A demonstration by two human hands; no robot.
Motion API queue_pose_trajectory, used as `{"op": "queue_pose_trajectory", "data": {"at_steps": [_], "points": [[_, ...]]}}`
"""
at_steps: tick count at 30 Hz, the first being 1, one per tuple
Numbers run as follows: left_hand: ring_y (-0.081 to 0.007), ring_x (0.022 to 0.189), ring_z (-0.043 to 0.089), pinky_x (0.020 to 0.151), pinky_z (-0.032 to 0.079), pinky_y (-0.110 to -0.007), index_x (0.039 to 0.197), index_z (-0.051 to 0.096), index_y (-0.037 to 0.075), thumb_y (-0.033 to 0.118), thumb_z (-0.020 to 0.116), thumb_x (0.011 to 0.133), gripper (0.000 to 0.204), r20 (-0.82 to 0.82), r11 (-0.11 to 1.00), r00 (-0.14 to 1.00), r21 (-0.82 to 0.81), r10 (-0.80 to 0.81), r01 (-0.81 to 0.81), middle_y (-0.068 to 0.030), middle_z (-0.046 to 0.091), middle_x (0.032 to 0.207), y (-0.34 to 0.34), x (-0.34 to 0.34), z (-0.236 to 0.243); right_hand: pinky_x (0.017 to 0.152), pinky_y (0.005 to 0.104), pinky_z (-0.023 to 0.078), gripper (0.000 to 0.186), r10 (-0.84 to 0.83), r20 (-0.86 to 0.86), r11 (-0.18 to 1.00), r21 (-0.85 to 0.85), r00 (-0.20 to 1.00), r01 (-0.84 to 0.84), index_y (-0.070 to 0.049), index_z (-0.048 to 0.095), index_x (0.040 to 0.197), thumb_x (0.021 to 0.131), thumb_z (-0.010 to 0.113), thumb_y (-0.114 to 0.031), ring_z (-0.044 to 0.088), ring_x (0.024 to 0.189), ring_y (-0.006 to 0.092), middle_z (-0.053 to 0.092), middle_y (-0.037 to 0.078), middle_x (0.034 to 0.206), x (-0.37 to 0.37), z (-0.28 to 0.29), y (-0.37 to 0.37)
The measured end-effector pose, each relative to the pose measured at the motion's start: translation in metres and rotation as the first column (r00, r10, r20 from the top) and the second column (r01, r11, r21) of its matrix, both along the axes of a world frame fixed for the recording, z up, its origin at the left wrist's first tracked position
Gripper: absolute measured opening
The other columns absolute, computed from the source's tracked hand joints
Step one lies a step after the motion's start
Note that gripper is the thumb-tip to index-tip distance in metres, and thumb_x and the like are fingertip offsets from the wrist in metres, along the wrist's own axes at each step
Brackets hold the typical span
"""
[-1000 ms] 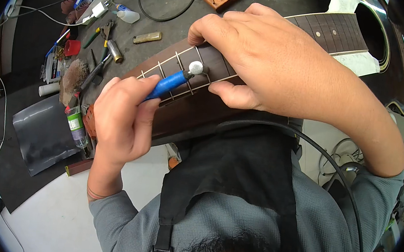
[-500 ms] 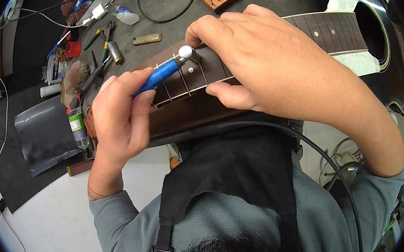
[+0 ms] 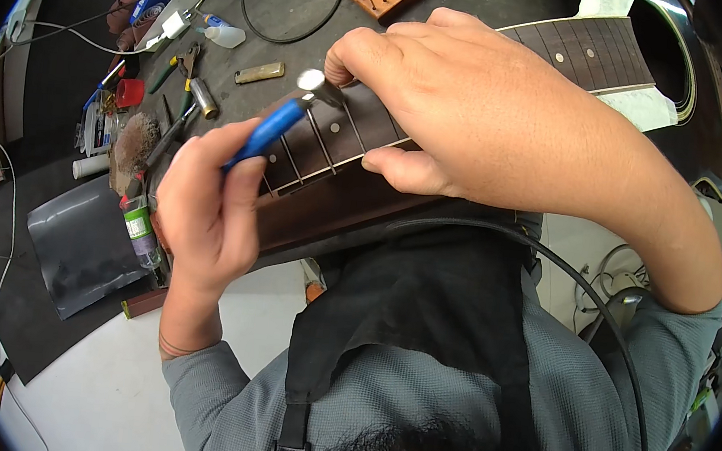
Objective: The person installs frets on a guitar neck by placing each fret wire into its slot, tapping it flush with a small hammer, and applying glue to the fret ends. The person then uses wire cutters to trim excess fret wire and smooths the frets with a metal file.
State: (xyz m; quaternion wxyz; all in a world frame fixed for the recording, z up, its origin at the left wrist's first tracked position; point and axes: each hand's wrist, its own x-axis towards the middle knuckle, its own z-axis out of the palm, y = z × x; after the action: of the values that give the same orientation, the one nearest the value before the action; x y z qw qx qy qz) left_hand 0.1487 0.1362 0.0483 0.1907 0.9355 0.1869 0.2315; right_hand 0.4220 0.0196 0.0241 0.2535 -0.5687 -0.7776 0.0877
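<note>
Tapping frets: your left hand (image 3: pixel 207 202) fingers pinch the blue hammer (image 3: pixel 289 110), right hand (image 3: pixel 477 106) fingers pinching the guitar neck (image 3: pixel 334 145). Frets look seated; remaining work unclear.

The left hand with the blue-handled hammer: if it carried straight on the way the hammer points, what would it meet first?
Probably the right hand: the small hammer in the left hand has its metal head right by that hand's fingertips on the guitar fretboard. Depth is unclear.
</note>
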Motion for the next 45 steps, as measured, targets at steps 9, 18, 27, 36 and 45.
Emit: {"op": "queue_pose_trajectory", "data": {"at_steps": [9,18,27,36,45], "points": [[-0.018,0.077,0.06,0.075,0.048,-0.03,0.127,0.065,-0.006,0.007,0.067,0.106,0.025,0.235,0.992,0.97,-0.123,0.07,-0.042,-0.0145,0.072,0.099,-0.004,-0.006,-0.007,0.095,0.0418,0.057,0.047,0.01,-0.006,0.999,0.037,1.0,-0.01,0.006,0.066,0.118,0.092,0.082,-0.029,0.077,0.101,0.0346,0.078,0.02,0.099,0.004,0.005,-0.001],[-0.0224,0.074,0.061,0.071,0.047,-0.034,0.123,0.07,-0.007,0.002,0.071,0.103,0.023,0.221,0.979,0.972,-0.2,0.08,-0.035,-0.015,0.072,0.099,-0.006,-0.004,-0.008,0.096,0.0423,0.058,0.046,0.014,-0.019,1.0,0.022,1.0,-0.013,0.006,0.067,0.118,0.092,0.083,-0.028,0.077,0.101,0.0349,0.078,0.021,0.099,0.004,0.004,0.0],[-0.0267,0.072,0.063,0.07,0.05,-0.037,0.117,0.072,-0.005,-0.003,0.076,0.095,0.022,-0.116,0.996,0.991,0.056,0.071,-0.065,-0.0162,0.076,0.097,-0.005,0.008,0.002,0.096,0.043,0.058,0.047,0.002,0.005,0.998,0.061,1.0,-0.003,0.007,0.066,0.118,0.091,0.083,-0.028,0.077,0.101,0.0359,0.078,0.022,0.099,0.003,0.0,-0.002],[-0.012,0.093,0.062,0.084,0.048,-0.025,0.13,0.064,-0.007,0.008,0.062,0.112,0.023,-0.092,0.987,0.99,-0.113,0.104,-0.114,-0.0104,0.071,0.11,-0.007,0.002,0.003,0.093,0.0436,0.059,0.053,-0.009,0.006,0.996,0.094,1.0,0.008,0.009,0.061,0.123,0.089,0.084,-0.026,0.078,0.093,0.0377,0.077,0.023,0.091,0.003,-0.004,0.002],[-0.0268,0.076,0.065,0.074,0.052,-0.037,0.12,0.071,-0.007,-0.001,0.074,0.098,0.023,-0.138,0.995,0.987,0.054,0.086,-0.079,-0.0161,0.074,0.098,-0.008,0.006,0.001,0.092,0.0433,0.061,0.055,-0.01,0.029,0.993,0.118,1.0,0.006,0.01,0.061,0.125,0.09,0.083,-0.025,0.079,0.093,0.0377,0.078,0.024,0.09,0.003,-0.004,0.001]]}}
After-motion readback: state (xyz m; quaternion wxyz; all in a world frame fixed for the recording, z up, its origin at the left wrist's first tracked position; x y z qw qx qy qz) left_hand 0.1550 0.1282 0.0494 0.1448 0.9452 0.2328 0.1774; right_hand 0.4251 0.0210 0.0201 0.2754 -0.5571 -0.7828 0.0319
